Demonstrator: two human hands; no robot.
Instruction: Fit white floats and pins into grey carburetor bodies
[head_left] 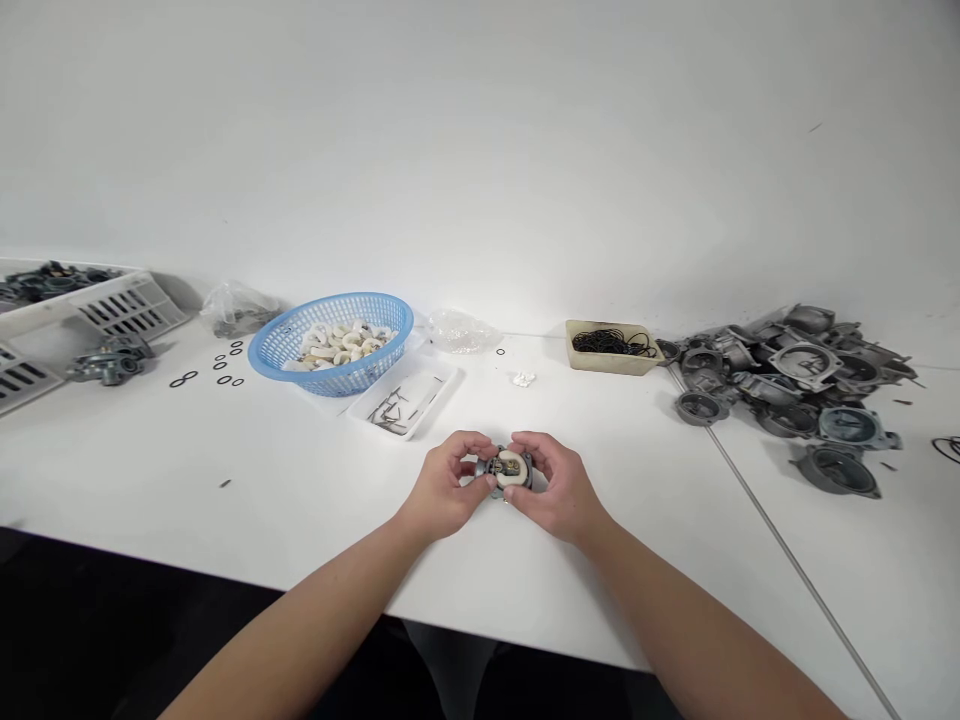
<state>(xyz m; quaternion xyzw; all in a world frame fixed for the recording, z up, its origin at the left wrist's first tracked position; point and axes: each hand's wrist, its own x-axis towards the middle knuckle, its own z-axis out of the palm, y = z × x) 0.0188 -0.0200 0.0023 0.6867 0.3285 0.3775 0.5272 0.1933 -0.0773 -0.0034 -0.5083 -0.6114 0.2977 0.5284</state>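
My left grip (450, 487) and right grip (559, 487) are closed on a small die-cast carburetor body (487, 467), holding it from both sides at the table's (225, 520) front, near the middle. A cream ring (510, 463) already sits on its face. More rings lie in the blue plastic basket (337, 382), and a heap of grey castings (787, 385) waits to my right, none fitted with a ring that I can see.

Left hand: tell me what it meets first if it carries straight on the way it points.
The left hand meets the metal carburetor body first; its fingers already hold it. Past that, the line seems to run toward the tray of black rubber rings, though depth is unclear.
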